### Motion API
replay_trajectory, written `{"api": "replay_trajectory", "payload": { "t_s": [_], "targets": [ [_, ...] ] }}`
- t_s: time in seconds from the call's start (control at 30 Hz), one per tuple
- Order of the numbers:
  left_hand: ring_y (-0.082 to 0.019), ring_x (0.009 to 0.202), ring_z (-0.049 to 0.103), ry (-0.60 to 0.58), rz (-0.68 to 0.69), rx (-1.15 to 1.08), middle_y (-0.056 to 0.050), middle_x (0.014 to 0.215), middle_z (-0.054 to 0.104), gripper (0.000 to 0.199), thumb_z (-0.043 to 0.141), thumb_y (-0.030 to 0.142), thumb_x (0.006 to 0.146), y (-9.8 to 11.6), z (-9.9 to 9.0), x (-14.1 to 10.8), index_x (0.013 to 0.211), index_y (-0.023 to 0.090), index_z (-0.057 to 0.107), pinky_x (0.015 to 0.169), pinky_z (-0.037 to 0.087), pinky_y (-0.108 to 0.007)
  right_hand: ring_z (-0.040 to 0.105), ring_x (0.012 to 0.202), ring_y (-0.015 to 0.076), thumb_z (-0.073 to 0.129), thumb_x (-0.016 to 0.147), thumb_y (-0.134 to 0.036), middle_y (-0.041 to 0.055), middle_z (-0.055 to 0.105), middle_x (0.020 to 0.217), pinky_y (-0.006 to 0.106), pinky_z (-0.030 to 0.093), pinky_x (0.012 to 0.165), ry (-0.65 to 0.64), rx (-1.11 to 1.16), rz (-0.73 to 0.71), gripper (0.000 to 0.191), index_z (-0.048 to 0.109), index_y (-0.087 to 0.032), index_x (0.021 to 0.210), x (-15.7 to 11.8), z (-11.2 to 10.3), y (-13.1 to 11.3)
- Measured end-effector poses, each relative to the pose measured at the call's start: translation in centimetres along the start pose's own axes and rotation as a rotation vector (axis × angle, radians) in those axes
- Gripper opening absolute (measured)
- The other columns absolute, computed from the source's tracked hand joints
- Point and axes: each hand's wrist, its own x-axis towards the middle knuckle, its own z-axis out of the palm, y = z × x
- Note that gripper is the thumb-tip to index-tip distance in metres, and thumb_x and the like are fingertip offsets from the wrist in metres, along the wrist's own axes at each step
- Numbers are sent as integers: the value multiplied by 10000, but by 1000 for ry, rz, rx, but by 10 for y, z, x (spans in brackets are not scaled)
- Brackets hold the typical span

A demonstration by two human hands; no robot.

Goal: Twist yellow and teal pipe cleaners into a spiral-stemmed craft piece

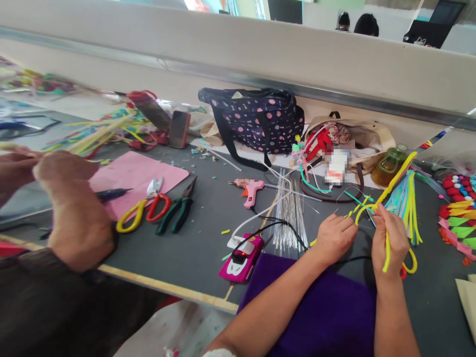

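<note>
Yellow pipe cleaner (pixel 397 179) runs through both hands, with its fuzzy length rising to the upper right. My left hand (pixel 336 235) is closed, its fingertips pinching the yellow stem where it curves; a twisted yellow-green piece (pixel 359 207) sticks up beside them. My right hand (pixel 389 238) is closed too, thumb and fingertips pressed on the yellow stem, and one loose end hangs down over the palm. Behind that hand lies a bundle of blue, green and yellow pipe cleaners (pixel 403 203). Purple cloth (pixel 323 317) lies beneath my forearms.
Metal wires (pixel 286 218), a pink glue gun (pixel 253 192) and a magenta power strip (pixel 243 263) lie left of my hands. Another person's hand (pixel 67 173) is near scissors (pixel 147 206) and pliers (pixel 178 210). Bags (pixel 260 119) and a bottle (pixel 388 166) stand behind.
</note>
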Motion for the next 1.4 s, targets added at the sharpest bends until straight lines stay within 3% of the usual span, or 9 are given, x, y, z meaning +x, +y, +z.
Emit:
{"api": "replay_trajectory", "payload": {
  "t_s": [0.13,0.33,0.5,0.6,0.77,0.87,1.0,1.13,1.4],
  "targets": [
    [-121,580,460,6,-38,-33,0,616,530,280,457,202,938,-1,0,-1,672,184,542,598,273,-305,666,918,197,546,934,-250,67,707,1037,383,532,835,-14,211,7,281,643,-263,1197,-4,5,-15],
    [-117,613,498,35,-171,-168,-7,658,583,232,466,225,938,-4,-5,1,744,176,583,610,314,-280,666,774,194,659,845,-240,29,712,821,380,545,722,151,414,123,68,715,-228,881,-3,5,-30],
    [-110,609,513,64,-305,-326,-9,670,604,216,495,231,925,-5,-4,1,745,177,601,615,345,-263,659,672,192,694,813,-244,13,697,720,366,537,622,185,518,100,21,710,-233,817,-2,7,-32],
    [-107,608,519,96,-430,-461,-6,658,598,206,524,243,906,-5,-2,0,731,181,613,610,366,-246,650,640,194,693,810,-242,8,696,703,369,524,596,210,542,50,19,711,-245,805,-2,6,-33],
    [-104,583,490,173,-701,-713,6,623,574,203,592,282,841,-8,-4,4,670,175,620,570,378,-229,661,638,205,669,829,-304,18,695,700,399,539,608,116,485,58,85,697,-243,778,-5,0,-34],
    [-96,553,459,238,-879,-890,12,593,559,222,644,326,787,-11,-9,9,638,164,616,537,367,-222,650,620,198,679,817,-309,16,685,681,391,532,596,129,514,61,98,694,-238,751,-6,0,-31],
    [-65,475,406,322,-1041,-1236,35,538,522,256,730,374,708,-12,-16,15,655,152,615,475,326,-208,627,608,170,731,764,-251,-4,657,662,331,514,552,238,687,226,64,689,-219,729,-2,4,-20],
    [-68,465,466,280,-1073,-1473,21,553,565,283,770,384,675,-10,-18,18,664,144,620,501,388,-226,603,566,117,764,731,-254,-15,646,698,295,513,572,282,857,477,106,688,-190,766,2,4,-9],
    [-63,472,480,255,-1088,-1481,17,544,576,323,798,416,654,-11,-15,19,689,131,651,501,413,-217,469,488,82,698,780,-265,-39,531,571,210,356,458,117,958,519,95,672,-182,820,4,0,-18]
  ]
}}
